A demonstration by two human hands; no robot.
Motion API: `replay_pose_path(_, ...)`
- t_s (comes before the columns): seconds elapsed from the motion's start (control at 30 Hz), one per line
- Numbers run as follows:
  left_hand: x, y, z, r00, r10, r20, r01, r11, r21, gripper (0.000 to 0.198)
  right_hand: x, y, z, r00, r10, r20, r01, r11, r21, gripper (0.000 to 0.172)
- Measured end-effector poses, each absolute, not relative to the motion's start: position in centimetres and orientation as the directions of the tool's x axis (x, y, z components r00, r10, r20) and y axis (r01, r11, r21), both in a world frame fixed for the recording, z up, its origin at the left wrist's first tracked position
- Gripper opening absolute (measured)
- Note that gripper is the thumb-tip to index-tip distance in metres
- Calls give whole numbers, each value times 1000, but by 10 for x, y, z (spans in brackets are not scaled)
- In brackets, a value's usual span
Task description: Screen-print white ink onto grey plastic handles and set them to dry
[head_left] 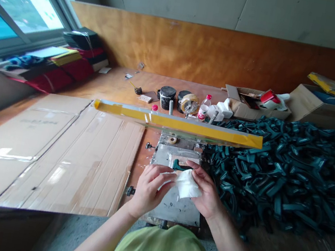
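Observation:
A folded white cloth [188, 184], or perhaps a wipe, is held between my two hands. My right hand [208, 195] grips its right side, thumb and fingers pressed on it. From the left, my left hand [153, 185] pinches at the cloth's near edge with curled fingers; its fingertips are partly hidden. Just beyond the cloth shows a dark green plastic part [180, 165], at a pale block on the metal machine bed [174, 207]. Whether a finger touches that part I cannot tell.
A clear panel edged with yellow tape [177, 124] spans above the machine, in front of my hands. Many dark green parts [294, 178] are heaped at right. Flattened cardboard [61, 158] covers the left bench. Black tubs [167, 95] and a bottle [204, 107] stand behind the panel.

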State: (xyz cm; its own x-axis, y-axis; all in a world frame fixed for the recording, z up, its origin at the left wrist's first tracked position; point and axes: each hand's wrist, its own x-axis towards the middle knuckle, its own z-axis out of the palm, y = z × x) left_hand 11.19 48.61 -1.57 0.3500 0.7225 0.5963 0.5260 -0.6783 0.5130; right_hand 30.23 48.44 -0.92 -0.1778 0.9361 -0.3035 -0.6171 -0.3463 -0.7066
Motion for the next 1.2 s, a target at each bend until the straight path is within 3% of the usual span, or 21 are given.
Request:
replay_pose_path(0.1,116,492,-13,255,820,512,437,-570,696,9,302,483,-10,-207,932,-297,-620,-360,-697,35)
replay_pose_path(0.23,123,494,-13,132,976,170,189,-194,963,16,308,483,-14,-258,929,-266,-563,-368,-740,39)
replay_pose_path(0.37,130,498,-12,46,989,-143,-71,146,987,27,318,485,-19,-204,951,-231,-354,-292,-889,47)
replay_pose_path(0.5,132,502,-9,46,954,-297,-221,300,928,27,324,488,-19,-153,987,-52,-26,-57,-998,51)
replay_pose_path(0.57,132,503,-8,53,943,-329,-238,332,913,27,323,490,-17,-164,984,73,145,98,-985,47)
replay_pose_path(0.7,131,503,-10,62,934,-351,-223,355,908,25,317,494,-11,-95,968,235,292,252,-923,10)
replay_pose_path(0.77,130,504,-11,55,949,-312,-171,316,933,25,315,495,-7,-59,963,264,286,270,-919,14)
replay_pose_path(0.9,122,506,-10,57,996,-71,-56,74,996,20,315,495,-1,-112,988,108,208,130,-969,17)
replay_pose_path(0.97,117,506,-6,153,988,-2,-35,7,999,27,316,496,-1,-149,988,27,172,53,-984,20)
replay_pose_path(1.1,110,506,-3,466,871,-156,32,159,987,34,320,504,-7,-184,982,-30,130,-6,-991,22)
replay_pose_path(1.2,110,507,-12,512,817,-266,88,258,962,33,327,512,-12,-196,979,-48,179,-13,-984,20)
